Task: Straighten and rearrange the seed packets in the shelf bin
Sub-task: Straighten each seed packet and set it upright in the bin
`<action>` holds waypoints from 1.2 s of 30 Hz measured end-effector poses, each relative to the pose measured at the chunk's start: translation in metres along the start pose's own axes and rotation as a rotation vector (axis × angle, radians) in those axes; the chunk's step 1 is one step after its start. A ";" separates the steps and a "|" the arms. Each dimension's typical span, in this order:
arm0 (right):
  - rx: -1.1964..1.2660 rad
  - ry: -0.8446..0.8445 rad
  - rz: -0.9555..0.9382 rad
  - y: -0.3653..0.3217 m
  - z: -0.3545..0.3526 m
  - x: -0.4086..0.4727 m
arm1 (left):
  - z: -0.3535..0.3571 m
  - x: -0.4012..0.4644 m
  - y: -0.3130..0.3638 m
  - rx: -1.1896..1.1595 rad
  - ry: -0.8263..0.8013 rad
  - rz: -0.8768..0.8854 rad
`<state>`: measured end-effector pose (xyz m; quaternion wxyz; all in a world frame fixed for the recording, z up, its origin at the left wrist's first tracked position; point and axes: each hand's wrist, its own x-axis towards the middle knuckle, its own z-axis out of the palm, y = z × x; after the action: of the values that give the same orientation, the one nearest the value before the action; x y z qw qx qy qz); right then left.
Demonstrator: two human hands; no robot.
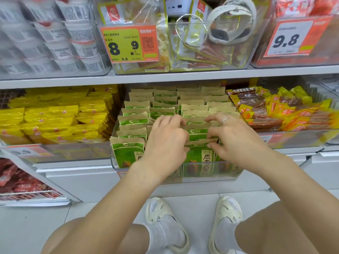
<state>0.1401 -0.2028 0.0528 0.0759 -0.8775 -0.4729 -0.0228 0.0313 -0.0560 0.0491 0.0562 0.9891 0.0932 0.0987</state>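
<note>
A clear plastic shelf bin point(114, 163) holds several rows of upright green-and-tan seed packets point(136, 121). Both hands are inside the bin's front middle row. My left hand point(166, 143) has its fingers curled around the left edge of a front packet point(199, 133). My right hand point(232, 139), with a ring on one finger, pinches the right edge of the same packets. The front left packet point(127, 153) stands upright by the bin wall. The hands hide the packets beneath them.
Left of the bin lie yellow snack packs point(55, 121); to the right, a bin of red-and-yellow sausage packs point(275, 114). The shelf above carries clear bins with price tags point(129, 44). Below are a white shelf base, tiled floor and my two feet point(165, 224).
</note>
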 end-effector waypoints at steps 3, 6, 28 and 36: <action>0.085 -0.011 0.024 0.001 -0.008 -0.001 | -0.014 -0.006 -0.007 -0.263 -0.037 -0.036; 0.233 0.011 0.047 0.001 -0.018 -0.002 | -0.028 -0.003 -0.024 -0.367 -0.019 -0.090; 0.004 -0.009 -0.047 0.009 0.006 0.128 | 0.003 0.106 -0.096 0.068 -0.327 -0.079; 0.034 -0.071 -0.039 -0.010 0.027 0.181 | 0.000 0.077 -0.092 0.048 -0.322 -0.035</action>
<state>0.2309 -0.0435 0.0471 0.0737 -0.8669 -0.4927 0.0149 0.0895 0.0486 0.0513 0.0485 0.9915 0.1026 -0.0644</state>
